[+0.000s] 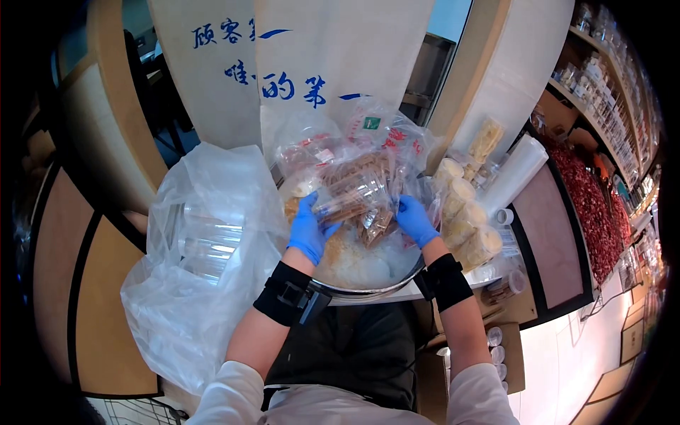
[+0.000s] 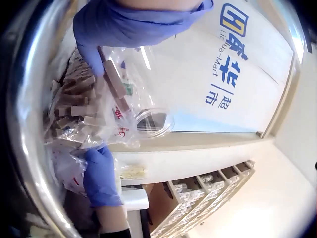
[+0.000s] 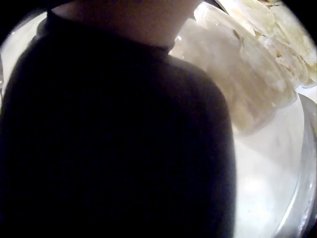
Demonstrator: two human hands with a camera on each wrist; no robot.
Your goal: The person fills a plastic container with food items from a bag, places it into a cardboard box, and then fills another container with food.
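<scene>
My left hand, in a blue glove, grips a clear plastic jar with a few brown strips inside. The jar lies tilted on its side, and its round mouth faces away from the left hand. Below it, a clear plastic bag holds many flat brown strips. My right hand, gloved too, pinches the edge of this bag at its right side. Bag and hands are over a wide metal bowl with pale contents. In the right wrist view a black wristband hides the hand.
Left of the bowl, a large translucent bag holds clear empty jars. Filled jars with pale pieces line the right side, near a plastic roll. A white panel with blue writing stands behind. Stocked shelves are farther right.
</scene>
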